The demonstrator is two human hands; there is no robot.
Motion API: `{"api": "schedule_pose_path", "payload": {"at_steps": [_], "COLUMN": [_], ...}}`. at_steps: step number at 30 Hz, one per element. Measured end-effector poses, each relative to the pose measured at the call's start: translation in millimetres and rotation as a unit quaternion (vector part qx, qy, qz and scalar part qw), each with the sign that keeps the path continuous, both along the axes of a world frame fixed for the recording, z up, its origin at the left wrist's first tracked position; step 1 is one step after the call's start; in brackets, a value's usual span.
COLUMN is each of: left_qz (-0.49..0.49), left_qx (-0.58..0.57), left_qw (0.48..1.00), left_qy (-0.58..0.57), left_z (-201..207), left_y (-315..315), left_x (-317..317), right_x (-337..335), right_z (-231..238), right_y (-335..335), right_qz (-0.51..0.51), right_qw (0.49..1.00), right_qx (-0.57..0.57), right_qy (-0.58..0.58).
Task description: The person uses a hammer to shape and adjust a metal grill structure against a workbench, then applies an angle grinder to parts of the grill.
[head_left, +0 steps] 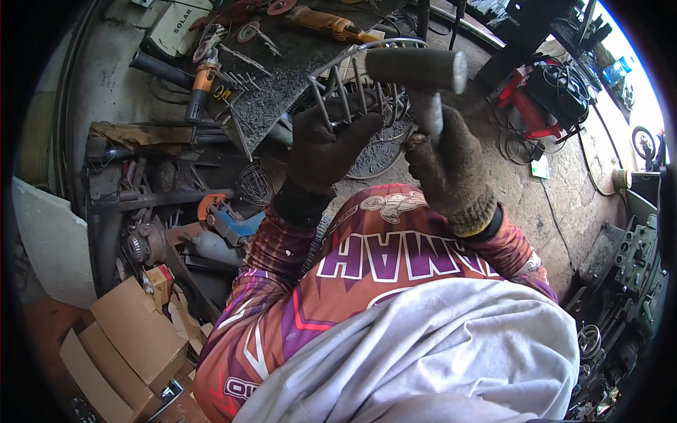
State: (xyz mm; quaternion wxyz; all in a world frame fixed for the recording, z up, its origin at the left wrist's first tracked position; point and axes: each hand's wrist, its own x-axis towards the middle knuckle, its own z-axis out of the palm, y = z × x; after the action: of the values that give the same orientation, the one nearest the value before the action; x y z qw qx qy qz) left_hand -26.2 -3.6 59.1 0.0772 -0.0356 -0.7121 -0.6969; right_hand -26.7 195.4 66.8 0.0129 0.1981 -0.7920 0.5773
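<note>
My left hand (330, 149), in a dark work glove, is closed around the lower edge of a metal rack (340, 90) made of curved rods with several short bars. My right hand (455, 169), in a brown knit glove, grips the short metal handle of a hammer (416, 69). The hammer's thick cylindrical head is raised in front of the rack's right side and hides part of it. I cannot tell whether the head touches the rack.
A metal workbench (271, 106) strewn with dark filings carries angle grinders (203, 88). Below stand a wire whisk-like cage (255, 182) and a blue tool (236, 224). Cardboard boxes (137, 331) lie lower left, a red-and-black machine (546, 99) with cables right, and a green lathe-like machine (624, 264) far right.
</note>
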Motion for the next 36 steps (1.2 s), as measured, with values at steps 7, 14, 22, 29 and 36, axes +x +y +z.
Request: {"api": "schedule_pose_path", "payload": {"at_steps": [7,14,22,29,36], "left_qz": [0.015,0.084,0.01,-0.061,-0.074], "left_qx": [-0.07,-0.113,0.001,0.059,0.036], "left_qw": [0.997,0.99,1.0,0.994,0.994], "left_qy": [0.01,-0.006,-0.014,-0.063,-0.078], "left_z": [1,13,6,13,11], "left_y": [-3,0,-19,-15,-13], "left_x": [-1,-11,-5,20,33], "right_x": [0,-6,-12,-52,-49], "right_z": [12,4,6,-3,-38], "right_y": [4,4,13,27,41], "right_qz": [-0.018,-0.014,-0.05,-0.167,-0.061], "right_qw": [0.993,0.993,0.989,0.973,0.969], "right_qx": [-0.118,0.11,-0.137,-0.053,-0.225], "right_qy": [-0.023,0.024,-0.022,0.153,-0.078]}}
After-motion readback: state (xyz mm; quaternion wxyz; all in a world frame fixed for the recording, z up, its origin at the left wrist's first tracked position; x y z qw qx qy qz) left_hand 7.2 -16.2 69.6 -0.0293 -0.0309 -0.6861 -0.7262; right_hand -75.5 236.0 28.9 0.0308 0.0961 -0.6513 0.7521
